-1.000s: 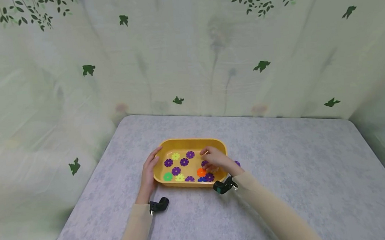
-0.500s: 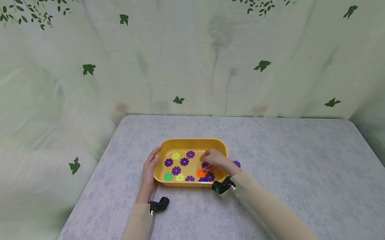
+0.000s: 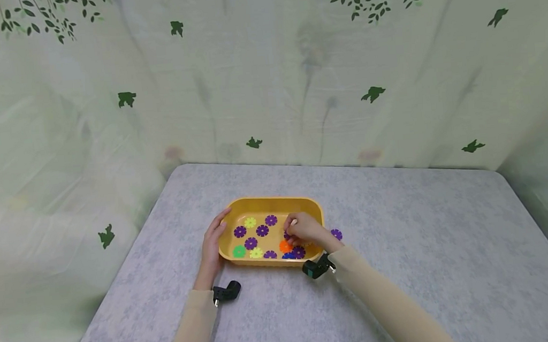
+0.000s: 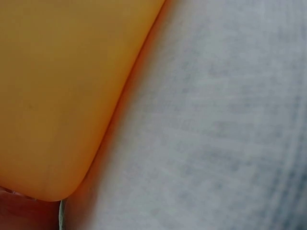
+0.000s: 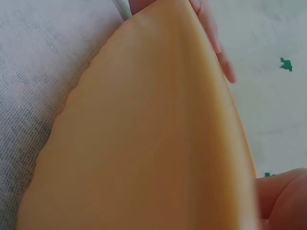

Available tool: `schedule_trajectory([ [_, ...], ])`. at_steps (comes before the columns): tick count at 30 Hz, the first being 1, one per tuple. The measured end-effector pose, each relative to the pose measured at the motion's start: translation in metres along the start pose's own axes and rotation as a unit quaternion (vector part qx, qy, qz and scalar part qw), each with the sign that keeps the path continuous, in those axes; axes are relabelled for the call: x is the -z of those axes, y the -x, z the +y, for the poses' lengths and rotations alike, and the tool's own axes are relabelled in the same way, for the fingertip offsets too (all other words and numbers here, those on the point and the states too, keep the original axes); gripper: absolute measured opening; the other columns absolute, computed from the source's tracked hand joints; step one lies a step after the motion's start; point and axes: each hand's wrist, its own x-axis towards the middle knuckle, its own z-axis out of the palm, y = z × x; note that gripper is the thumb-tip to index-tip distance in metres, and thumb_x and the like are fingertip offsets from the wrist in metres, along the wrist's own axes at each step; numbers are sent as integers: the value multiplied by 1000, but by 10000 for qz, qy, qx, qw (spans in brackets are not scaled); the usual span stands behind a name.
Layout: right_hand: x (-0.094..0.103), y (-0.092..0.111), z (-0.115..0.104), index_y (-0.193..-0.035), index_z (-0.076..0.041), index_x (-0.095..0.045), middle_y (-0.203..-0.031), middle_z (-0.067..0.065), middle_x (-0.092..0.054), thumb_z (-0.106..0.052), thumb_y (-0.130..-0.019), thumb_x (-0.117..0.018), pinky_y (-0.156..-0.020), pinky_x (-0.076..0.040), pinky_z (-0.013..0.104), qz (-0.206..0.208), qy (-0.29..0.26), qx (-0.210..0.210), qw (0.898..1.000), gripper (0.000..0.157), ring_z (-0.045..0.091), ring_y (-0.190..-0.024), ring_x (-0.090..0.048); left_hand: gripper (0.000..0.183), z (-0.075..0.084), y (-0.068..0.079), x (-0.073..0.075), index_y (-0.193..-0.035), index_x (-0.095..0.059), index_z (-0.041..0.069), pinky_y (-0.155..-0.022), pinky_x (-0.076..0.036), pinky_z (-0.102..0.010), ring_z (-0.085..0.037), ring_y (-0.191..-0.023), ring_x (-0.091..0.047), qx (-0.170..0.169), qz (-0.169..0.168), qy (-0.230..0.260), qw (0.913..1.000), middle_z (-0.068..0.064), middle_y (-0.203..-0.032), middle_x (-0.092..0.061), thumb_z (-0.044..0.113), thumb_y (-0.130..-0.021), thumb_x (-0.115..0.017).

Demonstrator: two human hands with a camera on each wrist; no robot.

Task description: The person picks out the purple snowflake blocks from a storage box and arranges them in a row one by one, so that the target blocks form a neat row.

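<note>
A yellow plastic tray (image 3: 262,263) holds several small slotted flower-shaped discs. Along its left end, the left hand (image 3: 208,256) grips the wall, with fingertips over the rim; the right wrist view also shows its fingers (image 5: 208,24) there. Inside the tray at the right, the bent fingers of the right hand (image 3: 305,229) pinch a purple flower disc (image 3: 287,235), partly hidden by them. Just below it lies an orange disc (image 3: 285,246), close to the thumb. A blue disc (image 3: 288,256) and another purple disc (image 3: 298,252) lie near the front wall.
Green (image 3: 239,251), yellow (image 3: 250,223) and more purple discs lie in the tray's left half. One purple disc (image 3: 336,234) shows outside, beyond the right rim. A grey mottled cloth covers the table (image 3: 429,244); a leaf-printed curtain (image 3: 286,84) hangs behind.
The right hand has shifted slightly left and its fingers have moved a little. The purple disc at its fingertips has moved left too. The left hand and the tray stay in place.
</note>
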Motion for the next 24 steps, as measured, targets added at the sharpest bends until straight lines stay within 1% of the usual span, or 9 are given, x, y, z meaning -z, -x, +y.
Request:
schedule_trajectory([
  [3,1,1,-1,-99,-2,-58,-73,10,-57,-6,-95,-55,-51,-51,24,-7,-136,201,9997,6,19,-54,-54,39,0,0,0,-140,-47,4,-113,-20,-25,-11,-137,-29,-10,15,-9,10000,-5,-147,-41,18,-103,-40],
  [5,2,2,-2,-101,-1,-58,-73,10,-57,-6,-96,-54,-50,-49,24,7,-246,381,9990,9,18,-54,-52,39,0,0,0,-140,-47,4,-113,-20,-25,-11,-137,-29,-21,8,24,10000,-5,-147,-41,17,-103,-40],
  [8,6,4,-4,-105,3,-59,-78,10,-58,-6,-97,-53,-54,-51,26,30,-508,665,9965,14,17,-57,-52,39,0,1,0,-140,-47,4,-113,-21,-25,-12,-137,-29,-40,-15,71,10000,-5,-147,-41,17,-103,-39],
  [10,11,5,-6,-107,6,-59,-82,11,-59,-5,-97,-52,-59,-54,30,44,-720,830,9939,16,16,-59,-53,39,-1,0,0,-140,-47,4,-113,-21,-26,-12,-137,-30,-35,-31,101,9999,-4,-148,-40,17,-104,-39],
  [12,16,7,-7,-109,7,-59,-86,13,-59,-4,-97,-52,-63,-56,33,12,-968,941,9909,18,16,-61,-55,40,-1,0,0,-140,-46,5,-112,-22,-25,-11,-137,-30,-23,-39,85,10000,-4,-148,-40,17,-104,-39],
  [16,31,13,-5,-112,7,-58,-90,13,-60,-4,-98,-51,-66,-57,33,-15,-1190,1101,9868,19,17,-63,-56,40,-1,-1,1,-141,-46,4,-112,-21,-24,-11,-138,-29,-23,-42,16,10000,-4,-148,-40,18,-104,-39],
  [19,43,19,-1,-114,7,-56,-89,12,-61,-5,-97,-51,-66,-57,33,18,-1213,1204,9853,21,17,-64,-57,40,0,-1,0,-140,-46,4,-113,-21,-24,-11,-138,-29,-24,-25,-15,10000,-5,-148,-40,17,-104,-39],
  [24,64,28,13,-114,8,-54,-87,12,-59,-5,-97,-50,-66,-57,34,111,-1271,1242,9840,22,17,-64,-57,39,0,0,0,-140,-47,5,-113,-20,-27,-12,-137,-29,-21,15,-3,10000,-5,-147,-41,18,-103,-40],
])
